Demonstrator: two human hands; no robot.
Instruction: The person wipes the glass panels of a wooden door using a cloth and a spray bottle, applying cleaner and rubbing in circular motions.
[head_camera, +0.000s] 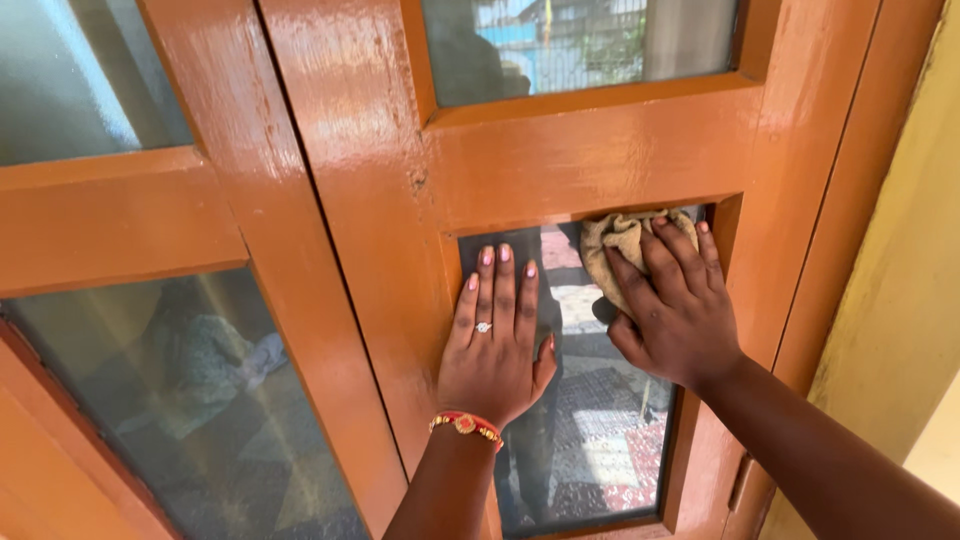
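Tan cloth lying bunched against upper right corner of lower glass pane in orange wooden door. Being pressed there by right hand, fingers spread slightly, curling over cloth, pinning rather than gripping. Resting flat on pane's left edge: left hand, fingers straight, close together, holding nothing, wearing ring and red bracelet.

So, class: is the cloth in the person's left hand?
No, the right hand presses the cloth against the glass pane, while the left hand lies flat and bare.
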